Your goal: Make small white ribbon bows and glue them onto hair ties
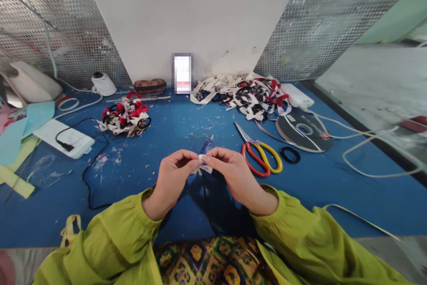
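Observation:
My left hand and my right hand meet at the centre, thumbs and forefingers pinched together on a small white ribbon piece. Most of that piece is hidden by the fingertips. Just beyond them, a blue hot glue gun lies with its nozzle pointing away; my hands cover part of it, and a black cord runs below. To the right of my right hand are scissors with one red and one yellow handle, blades partly apart. A black hair tie lies beside them.
A pile of ribbon-tied hair ties spreads along the back, and a smaller red-white-black pile sits left. A phone leans on the wall. A black disc, white power strip and loose cables lie on the blue table.

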Demonstrator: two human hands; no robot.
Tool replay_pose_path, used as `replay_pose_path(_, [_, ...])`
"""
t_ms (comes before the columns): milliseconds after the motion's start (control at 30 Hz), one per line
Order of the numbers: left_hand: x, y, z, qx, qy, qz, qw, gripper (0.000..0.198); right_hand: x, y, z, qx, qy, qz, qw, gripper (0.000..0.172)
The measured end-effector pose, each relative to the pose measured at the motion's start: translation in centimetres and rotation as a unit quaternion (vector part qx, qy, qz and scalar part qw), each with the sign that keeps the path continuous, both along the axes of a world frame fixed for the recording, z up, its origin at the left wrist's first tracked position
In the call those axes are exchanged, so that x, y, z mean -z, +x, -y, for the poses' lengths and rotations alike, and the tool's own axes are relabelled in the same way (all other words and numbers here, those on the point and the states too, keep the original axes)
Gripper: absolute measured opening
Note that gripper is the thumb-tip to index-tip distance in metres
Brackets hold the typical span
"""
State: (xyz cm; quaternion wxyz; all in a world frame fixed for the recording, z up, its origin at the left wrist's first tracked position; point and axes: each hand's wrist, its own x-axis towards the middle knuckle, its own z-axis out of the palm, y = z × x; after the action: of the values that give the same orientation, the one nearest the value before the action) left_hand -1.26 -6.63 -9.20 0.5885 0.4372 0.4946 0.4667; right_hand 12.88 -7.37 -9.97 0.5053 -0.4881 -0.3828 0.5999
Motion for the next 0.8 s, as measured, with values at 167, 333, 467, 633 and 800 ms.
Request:
replay_pose_path(167, [0.10,-0.06,0.07,0.008,0.012,-0.030,0.999,0.014,0.31,-0.20,0.10,0.033,0.035,0.018,0.999,0.021])
replay_pose_path(333, [0.20,0.03,0.14,-0.012,-0.017,0.022,1.000,0.017,0.31,-0.32,0.10,0.020,0.037,0.032,0.999,0.019])
replay_pose_path(467, [0.07,0.10,0.15,-0.013,-0.044,0.049,0.998,0.016,0.21,-0.39,0.16,0.018,0.044,0.043,0.998,0.018])
replay_pose_path(633, [-0.11,0.02,-0.05,-0.022,-0.052,0.054,0.997,0.017,0.05,-0.11,0.33,0.015,0.156,0.163,0.974,0.013])
replay_pose_path(800, [-0.09,-0.18,-0.27,-0.010,-0.092,0.091,0.992,0.019,-0.02,0.35,0.23,0.049,0.270,0.269,0.923,0.011])
